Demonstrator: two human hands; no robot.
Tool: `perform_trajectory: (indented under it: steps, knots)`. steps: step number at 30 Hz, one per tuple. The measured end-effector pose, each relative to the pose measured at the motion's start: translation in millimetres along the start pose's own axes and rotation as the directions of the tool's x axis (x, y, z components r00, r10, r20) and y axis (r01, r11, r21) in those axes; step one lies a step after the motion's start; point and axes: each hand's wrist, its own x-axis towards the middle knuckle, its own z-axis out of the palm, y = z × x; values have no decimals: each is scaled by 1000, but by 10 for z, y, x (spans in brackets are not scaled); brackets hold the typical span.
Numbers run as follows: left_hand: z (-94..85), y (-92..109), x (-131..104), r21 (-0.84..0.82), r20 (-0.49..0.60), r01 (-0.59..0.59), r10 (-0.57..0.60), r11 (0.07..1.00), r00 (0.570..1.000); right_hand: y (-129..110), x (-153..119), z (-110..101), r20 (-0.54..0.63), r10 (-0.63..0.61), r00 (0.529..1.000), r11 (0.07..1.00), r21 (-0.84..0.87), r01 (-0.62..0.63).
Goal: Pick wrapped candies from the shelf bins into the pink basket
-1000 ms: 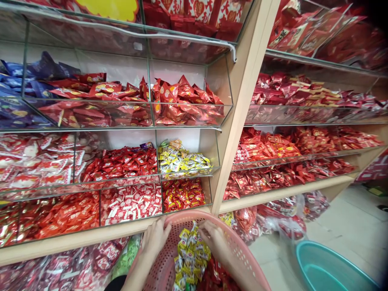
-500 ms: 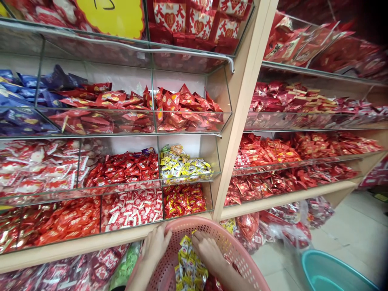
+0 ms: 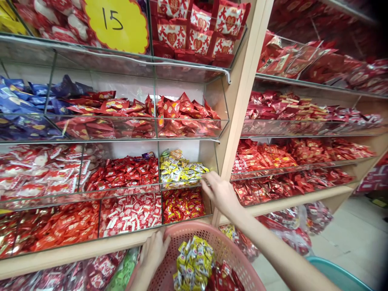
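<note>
My left hand (image 3: pixel 154 249) is closed over the left rim of a pink plastic basket (image 3: pixel 242 258). In the basket lie a heap of yellow-and-white wrapped candies (image 3: pixel 194 262) and some red wrapped candies (image 3: pixel 226 279). My right hand (image 3: pixel 218 190) is up at the right front edge of a clear shelf bin with yellow-and-white candies (image 3: pixel 178 167). Its fingers point left, loosely bent and apart, and I see nothing in them. Just below is a bin of red-and-yellow candies (image 3: pixel 183 206).
Clear dividers split the shelves into bins, such as red candies (image 3: pixel 124 171) and blue packets (image 3: pixel 21 97). A wooden post (image 3: pixel 239 101) separates the two shelf units. Bagged candies (image 3: pixel 291 234) lie below on the floor, near a teal tub (image 3: pixel 336 275).
My right hand has left the candies in the basket and moved up to the yellow-and-white candy bin. My left hand stays on the basket rim. The view has tilted up slightly.
</note>
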Motion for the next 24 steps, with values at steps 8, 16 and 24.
perform_trajectory:
  steps: [8,16,24]
  knots:
    - [73,-52,39,13,-10,-8,8,1000,1000,27,715,-49,272,274,922,895,-423,-142]
    - [75,-61,46,2,-26,-16,16,1000,1000,-18,776,64,309,272,911,897,-424,-124]
    - [62,-43,37,12,-19,-2,2,1000,1000,-34,804,79,291,278,915,887,-442,-129]
